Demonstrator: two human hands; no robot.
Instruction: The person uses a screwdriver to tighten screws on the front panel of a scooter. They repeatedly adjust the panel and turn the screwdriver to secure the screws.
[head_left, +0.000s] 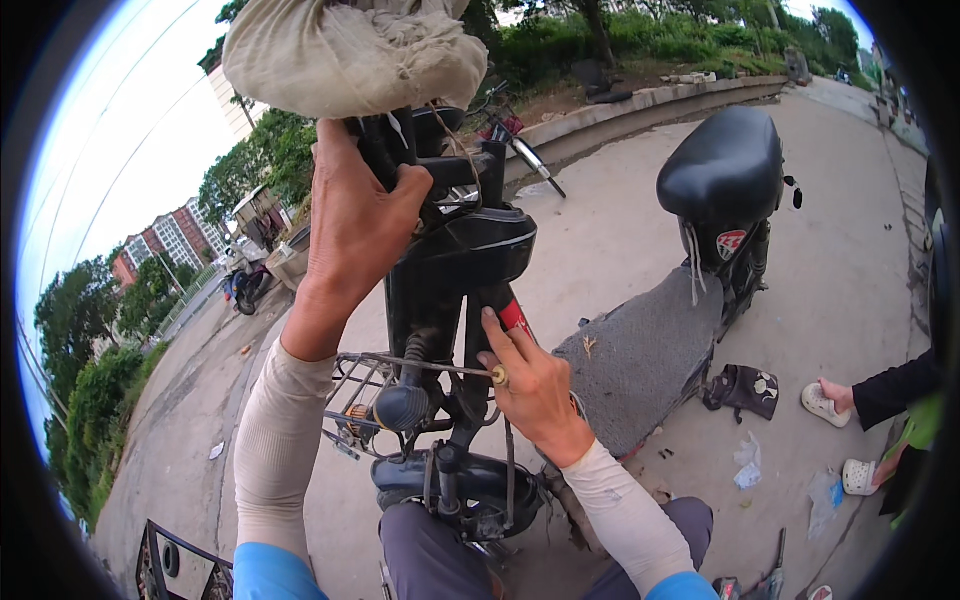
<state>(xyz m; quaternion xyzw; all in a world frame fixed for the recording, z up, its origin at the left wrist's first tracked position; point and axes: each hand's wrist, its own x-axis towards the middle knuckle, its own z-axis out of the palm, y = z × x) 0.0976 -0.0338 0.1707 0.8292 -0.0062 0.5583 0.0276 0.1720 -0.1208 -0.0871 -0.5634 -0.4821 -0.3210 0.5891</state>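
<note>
The right hand's [535, 395] index finger lies stretched along the scooter's black front panel [424, 300], near a red sticker [513, 316], while its other fingers curl beside a thin rod [450, 369] and a brass-coloured piece [500, 376] — whether they truly pinch either one, I cannot tell. The left hand [355, 215], higher up, is closed around a black stem [385, 145] just below a bundled beige cloth [355, 60], thumb in front, most fingers hidden behind. For good work here, I would let the left hand bear the steadying, wrist firm, so the handlebar end does not swing, and leave the right fingertips light enough to feel the part and push squarely. The scooter stands close in front of the knees, its rounded black bulb [402, 407] and wire basket [350, 385] just beside the rod — worth minding, since knuckles could catch there. Farther out are its matted footboard [640, 360] and black seat [722, 165].
</note>
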